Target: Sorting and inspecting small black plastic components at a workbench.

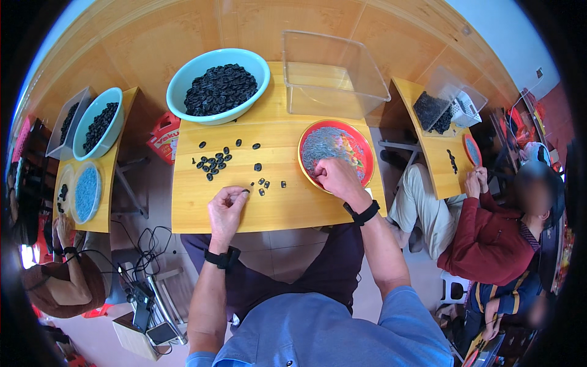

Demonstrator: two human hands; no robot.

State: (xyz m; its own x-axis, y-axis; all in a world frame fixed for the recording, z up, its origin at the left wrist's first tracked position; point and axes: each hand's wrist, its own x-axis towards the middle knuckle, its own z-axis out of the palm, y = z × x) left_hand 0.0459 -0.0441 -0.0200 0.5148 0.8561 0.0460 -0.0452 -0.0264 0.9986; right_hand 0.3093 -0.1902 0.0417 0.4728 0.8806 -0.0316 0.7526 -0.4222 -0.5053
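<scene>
My left hand (226, 211) rests at the near edge of the wooden table (287, 214), thumb and forefinger pinched on a small black plastic piece (246, 191). At the round red tray (369, 160) with a yellow rim, my right hand (337, 178) has its fingers closed; whatever they grip is hidden. A heap of thin silvery metal pieces (324, 144) lies in that tray. Beyond my left hand are several loose oval black pieces (214, 164). Smaller rectangular black pieces (262, 182) lie scattered between my hands.
A light-green basin (263, 92) full of black pieces stands at the back left. Beside it is a clear plastic bin (333, 101). People work at side tables: one at left near a green basin (116, 131), another at right in a maroon sleeve (468, 241). Cables (150, 244) trail on the floor.
</scene>
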